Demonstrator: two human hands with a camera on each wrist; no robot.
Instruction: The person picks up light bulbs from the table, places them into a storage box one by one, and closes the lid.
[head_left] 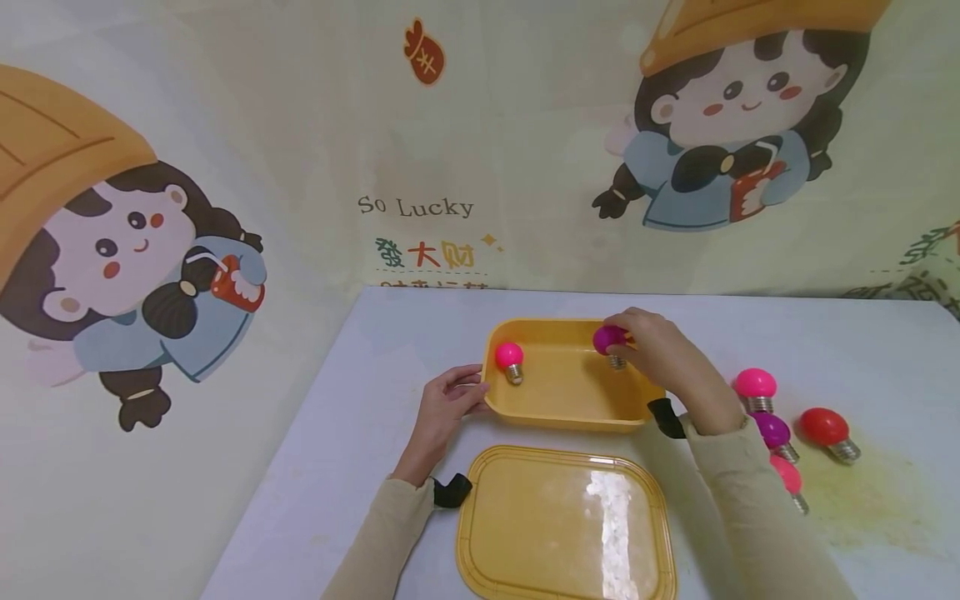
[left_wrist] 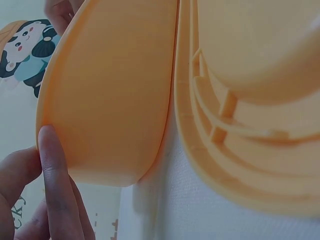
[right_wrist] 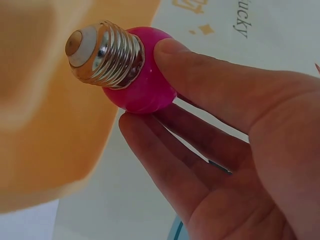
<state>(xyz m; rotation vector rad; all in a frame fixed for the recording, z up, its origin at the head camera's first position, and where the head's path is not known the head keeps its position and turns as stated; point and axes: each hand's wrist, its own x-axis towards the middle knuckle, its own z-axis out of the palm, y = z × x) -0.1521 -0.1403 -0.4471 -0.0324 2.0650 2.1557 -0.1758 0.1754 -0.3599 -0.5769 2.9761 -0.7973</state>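
A purple light bulb [right_wrist: 145, 95] is pinched between the thumb and fingers of my right hand [head_left: 663, 354], its silver screw base pointing down over the right part of a yellow plastic box [head_left: 562, 423]. At the box's left end, my left hand [head_left: 448, 408] holds the rim; in the left wrist view its fingertips [left_wrist: 50, 145] lie against the wall there. Inside the box, toward the left, lies a pink bulb [head_left: 509, 355] with its base toward me. The right wrist view shows the held bulb close up, metal contact toward the box.
A yellow lid [head_left: 555, 517] lies in front of the box. On the right side of the white table [head_left: 315, 467] are a red bulb [head_left: 825, 426], a pink bulb [head_left: 756, 383], another purple bulb [head_left: 772, 430] and a coral-pink bulb [head_left: 786, 475], partly behind the right sleeve. A printed cloth hangs behind.
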